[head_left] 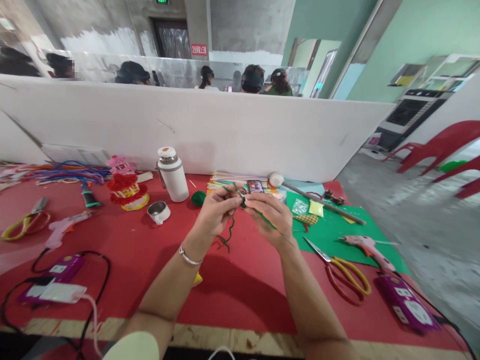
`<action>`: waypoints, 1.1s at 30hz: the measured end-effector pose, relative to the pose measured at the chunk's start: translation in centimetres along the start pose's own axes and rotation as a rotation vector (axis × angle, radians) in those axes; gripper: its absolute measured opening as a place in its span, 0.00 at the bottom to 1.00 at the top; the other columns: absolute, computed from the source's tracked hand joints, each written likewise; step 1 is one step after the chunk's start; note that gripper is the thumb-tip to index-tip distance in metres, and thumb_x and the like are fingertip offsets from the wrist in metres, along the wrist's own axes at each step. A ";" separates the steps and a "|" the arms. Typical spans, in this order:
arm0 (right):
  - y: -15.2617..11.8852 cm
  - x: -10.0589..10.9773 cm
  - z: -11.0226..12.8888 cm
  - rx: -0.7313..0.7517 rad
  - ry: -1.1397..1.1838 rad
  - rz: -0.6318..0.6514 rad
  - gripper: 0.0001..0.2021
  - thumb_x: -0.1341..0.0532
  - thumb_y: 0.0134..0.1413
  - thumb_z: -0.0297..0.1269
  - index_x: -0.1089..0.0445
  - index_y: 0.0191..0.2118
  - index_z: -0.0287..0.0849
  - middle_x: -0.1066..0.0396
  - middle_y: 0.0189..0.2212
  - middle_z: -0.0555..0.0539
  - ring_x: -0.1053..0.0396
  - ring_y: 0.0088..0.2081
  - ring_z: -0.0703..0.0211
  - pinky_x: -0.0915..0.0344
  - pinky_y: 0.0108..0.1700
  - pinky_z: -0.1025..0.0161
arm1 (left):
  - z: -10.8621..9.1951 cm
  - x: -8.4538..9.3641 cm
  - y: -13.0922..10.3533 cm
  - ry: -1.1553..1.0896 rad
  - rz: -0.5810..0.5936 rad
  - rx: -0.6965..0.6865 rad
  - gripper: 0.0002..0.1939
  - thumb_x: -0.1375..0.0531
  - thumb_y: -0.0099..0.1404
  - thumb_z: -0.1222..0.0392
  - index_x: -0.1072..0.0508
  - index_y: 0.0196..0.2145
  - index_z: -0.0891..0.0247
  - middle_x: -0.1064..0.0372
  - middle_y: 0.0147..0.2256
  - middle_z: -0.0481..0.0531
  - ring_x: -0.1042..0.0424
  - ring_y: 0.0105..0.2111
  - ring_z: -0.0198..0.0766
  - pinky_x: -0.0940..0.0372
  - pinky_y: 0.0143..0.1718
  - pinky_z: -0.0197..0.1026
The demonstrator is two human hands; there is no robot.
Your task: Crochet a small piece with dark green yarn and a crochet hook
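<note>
Both bare forearms reach in from the lower edge and slant inward, so the hands meet, fingertips nearly touching, above the red worktop [131, 270]. The left hand [215, 212], a silver bracelet [190, 256] at its wrist, has its fingers bent, thumb and forefinger pinching green yarn [226, 242] whose loose end hangs below. The right hand [273, 216] curls over a green tool [266, 219], its grip closed on it, metal tip at the yarn. Beyond the left hand sits a green ball [198, 199].
</note>
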State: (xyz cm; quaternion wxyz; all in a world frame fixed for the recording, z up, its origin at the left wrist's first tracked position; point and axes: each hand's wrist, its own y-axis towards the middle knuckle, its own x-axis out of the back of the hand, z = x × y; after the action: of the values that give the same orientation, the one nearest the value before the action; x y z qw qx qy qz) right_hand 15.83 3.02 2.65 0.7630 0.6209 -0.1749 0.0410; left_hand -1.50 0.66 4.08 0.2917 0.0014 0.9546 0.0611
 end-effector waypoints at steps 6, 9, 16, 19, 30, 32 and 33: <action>0.0 -0.1 0.4 -0.086 0.064 0.002 0.11 0.33 0.64 0.29 0.20 0.49 0.50 0.16 0.46 0.43 0.17 0.46 0.53 0.20 0.49 0.54 | -0.1 0.1 -0.1 -0.073 0.008 0.076 0.23 0.22 0.46 0.64 0.18 0.42 0.66 0.36 0.23 0.41 0.44 0.18 0.22 0.55 0.16 0.28; 0.2 -0.2 0.5 -0.151 0.117 -0.014 0.08 0.33 0.64 0.31 0.20 0.47 0.49 0.16 0.44 0.43 0.17 0.46 0.53 0.20 0.49 0.55 | -0.2 0.3 -0.1 -0.078 0.041 0.117 0.23 0.23 0.46 0.64 0.18 0.42 0.66 0.37 0.22 0.41 0.44 0.18 0.22 0.55 0.16 0.27; 0.3 0.0 0.4 -0.217 0.201 -0.015 0.09 0.32 0.63 0.30 0.19 0.46 0.51 0.17 0.43 0.45 0.18 0.45 0.54 0.21 0.50 0.55 | -0.4 0.3 -0.2 -0.057 0.049 0.088 0.22 0.22 0.47 0.63 0.17 0.42 0.64 0.35 0.24 0.42 0.45 0.17 0.21 0.53 0.17 0.28; 0.4 0.2 0.3 -0.227 0.230 -0.010 0.09 0.32 0.62 0.30 0.18 0.45 0.51 0.17 0.42 0.45 0.18 0.45 0.54 0.22 0.49 0.56 | -0.4 0.2 -0.2 -0.051 0.039 0.069 0.20 0.21 0.48 0.62 0.17 0.40 0.65 0.35 0.23 0.42 0.48 0.16 0.20 0.55 0.17 0.28; 0.3 0.6 0.6 -0.248 0.228 0.031 0.08 0.31 0.62 0.31 0.18 0.45 0.50 0.16 0.44 0.46 0.18 0.45 0.57 0.22 0.50 0.58 | -0.1 0.4 0.0 0.033 0.030 -0.052 0.20 0.20 0.47 0.60 0.16 0.39 0.64 0.34 0.22 0.42 0.48 0.16 0.20 0.56 0.16 0.29; 0.4 0.3 0.7 -0.260 0.221 0.006 0.08 0.31 0.63 0.31 0.18 0.45 0.50 0.16 0.43 0.46 0.18 0.45 0.56 0.21 0.50 0.57 | -0.1 0.5 0.1 0.041 0.014 -0.071 0.21 0.20 0.47 0.61 0.16 0.39 0.64 0.35 0.22 0.42 0.48 0.16 0.20 0.56 0.16 0.29; 0.4 0.2 0.7 -0.268 0.221 -0.005 0.08 0.31 0.63 0.32 0.18 0.45 0.51 0.16 0.43 0.46 0.17 0.45 0.55 0.21 0.50 0.56 | -0.1 0.5 0.1 0.036 0.013 -0.070 0.21 0.20 0.47 0.61 0.16 0.40 0.64 0.36 0.22 0.41 0.49 0.16 0.20 0.56 0.16 0.29</action>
State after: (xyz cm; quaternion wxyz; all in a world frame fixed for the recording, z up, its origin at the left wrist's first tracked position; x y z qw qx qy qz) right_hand 15.76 2.40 3.22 0.8537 0.5056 -0.0925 0.0834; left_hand -1.99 0.76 3.86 0.2738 -0.0038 0.9569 0.0963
